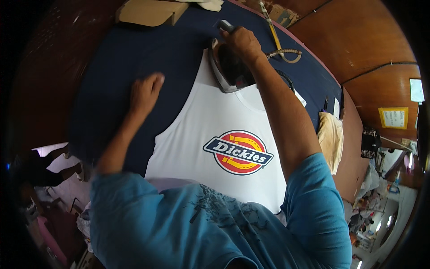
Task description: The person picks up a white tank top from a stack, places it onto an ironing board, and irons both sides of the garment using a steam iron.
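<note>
A white sleeveless top [188, 134] lies spread on a dark blue covered table [134, 49]. On its chest is a red, yellow and navy printed emblem [239, 152]. My right hand [244, 42] is closed round the handle of a steam iron [230, 67]. The iron rests at the top's upper end, over a shoulder strap and beside the neckline. Its soleplate is hidden from above. Left of the top, my left hand [145, 94] hovers over the blue cover, fingers curled in, with nothing seen in them. The top's lower end is partly hidden by my body.
A hose [291, 56] runs from the iron's right side, near a yellow stick-like tool [273, 33]. Brown cardboard [150, 12] lies at the far left edge. Cream cloth [330, 139] hangs at the right, by a wooden wall [358, 36]. Another person's legs [62, 163] show at the lower left.
</note>
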Demonstrator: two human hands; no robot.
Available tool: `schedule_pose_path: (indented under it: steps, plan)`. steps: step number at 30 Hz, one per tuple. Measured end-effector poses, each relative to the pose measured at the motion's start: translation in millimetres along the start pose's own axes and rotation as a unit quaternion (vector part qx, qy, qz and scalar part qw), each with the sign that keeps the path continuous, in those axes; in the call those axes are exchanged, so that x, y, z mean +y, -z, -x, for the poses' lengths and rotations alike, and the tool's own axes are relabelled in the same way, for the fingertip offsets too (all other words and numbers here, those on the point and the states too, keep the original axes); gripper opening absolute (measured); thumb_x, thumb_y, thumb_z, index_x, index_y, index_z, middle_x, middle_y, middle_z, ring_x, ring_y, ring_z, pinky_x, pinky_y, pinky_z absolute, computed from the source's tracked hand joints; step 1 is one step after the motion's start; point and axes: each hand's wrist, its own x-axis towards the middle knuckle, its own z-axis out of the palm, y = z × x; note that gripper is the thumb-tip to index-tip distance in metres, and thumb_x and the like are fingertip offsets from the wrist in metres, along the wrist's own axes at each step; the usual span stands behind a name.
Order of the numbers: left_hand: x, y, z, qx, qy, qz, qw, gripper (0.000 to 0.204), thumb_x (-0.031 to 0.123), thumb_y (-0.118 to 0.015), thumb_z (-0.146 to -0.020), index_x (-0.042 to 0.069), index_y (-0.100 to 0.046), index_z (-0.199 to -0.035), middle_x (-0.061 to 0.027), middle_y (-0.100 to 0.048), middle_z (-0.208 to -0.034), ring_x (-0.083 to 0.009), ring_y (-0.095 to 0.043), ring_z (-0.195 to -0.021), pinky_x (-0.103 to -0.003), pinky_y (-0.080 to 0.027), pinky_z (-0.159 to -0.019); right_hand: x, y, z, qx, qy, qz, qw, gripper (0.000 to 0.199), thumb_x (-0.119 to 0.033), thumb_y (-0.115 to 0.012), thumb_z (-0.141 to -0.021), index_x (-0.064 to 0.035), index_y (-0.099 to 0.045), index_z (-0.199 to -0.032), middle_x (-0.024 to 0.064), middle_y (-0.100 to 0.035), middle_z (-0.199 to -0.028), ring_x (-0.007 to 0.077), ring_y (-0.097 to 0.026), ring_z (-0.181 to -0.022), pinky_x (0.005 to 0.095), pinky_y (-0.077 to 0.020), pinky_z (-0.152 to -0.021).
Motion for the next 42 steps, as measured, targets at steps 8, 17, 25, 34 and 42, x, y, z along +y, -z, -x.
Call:
schedule_pose_path:
  steps: [8,17,25,34,42]
  plan:
    - [38,-1,191,0.111,0.207,-0.134,0.963,0.019,0.027,-0.059,-0.083,0.009,-0.065,-0.084,-0.0041,-0.065,-0.081,-0.0233,-0.060,-0.080,-0.041,-0.038,-0.084,10,7,17,-0.037,0.169,-0.044,0.984,0.064,-0.058,-0.056,-0.080,0.0019,-0.062,-0.102,0.0233,-0.064,-0.090,0.0335,-0.063,-0.088,0.0394,-0.0471,-0.079]
    - [41,-10,172,0.116,0.275,-0.117,0.947,0.021,0.029,-0.059,-0.084,0.010,-0.065,-0.082,-0.0030,-0.064,-0.079,-0.0226,-0.060,-0.078,-0.040,-0.036,-0.084,-15,-10,55,-0.157,0.430,0.066,0.886,0.053,-0.048,-0.059,-0.081,-0.0006,-0.061,-0.104,0.0198,-0.066,-0.079,0.0293,-0.065,-0.072,0.0345,-0.0503,-0.069]
    - [31,-24,175,0.222,0.206,-0.127,0.944,0.021,0.027,-0.064,-0.080,0.009,-0.057,-0.071,-0.0007,-0.059,-0.070,-0.0208,-0.058,-0.070,-0.037,-0.037,-0.079,-38,-15,94,-0.234,0.552,0.098,0.794,0.048,-0.047,-0.058,-0.079,-0.0019,-0.064,-0.094,0.0155,-0.066,-0.070,0.0264,-0.065,-0.061,0.0336,-0.0530,-0.062]
    - [13,-6,282,0.422,0.234,-0.147,0.863,0.027,0.008,-0.055,-0.077,0.010,-0.059,-0.104,-0.0081,-0.059,-0.104,-0.0265,-0.056,-0.094,-0.039,-0.038,-0.082,-91,-34,147,-0.255,0.587,0.151,0.754,0.051,-0.049,-0.054,-0.079,-0.0046,-0.063,-0.102,0.0146,-0.067,-0.072,0.0248,-0.067,-0.064,0.0333,-0.0553,-0.064]
    - [-24,-78,338,0.133,0.393,-0.103,0.904,0.035,0.010,-0.053,-0.077,0.005,-0.054,-0.111,-0.0136,-0.055,-0.111,-0.0302,-0.050,-0.106,-0.045,-0.032,-0.092,-106,-44,167,-0.280,0.606,0.148,0.730,0.043,-0.046,-0.058,-0.078,-0.0071,-0.063,-0.096,0.0126,-0.066,-0.071,0.0266,-0.066,-0.064,0.0355,-0.0543,-0.063]
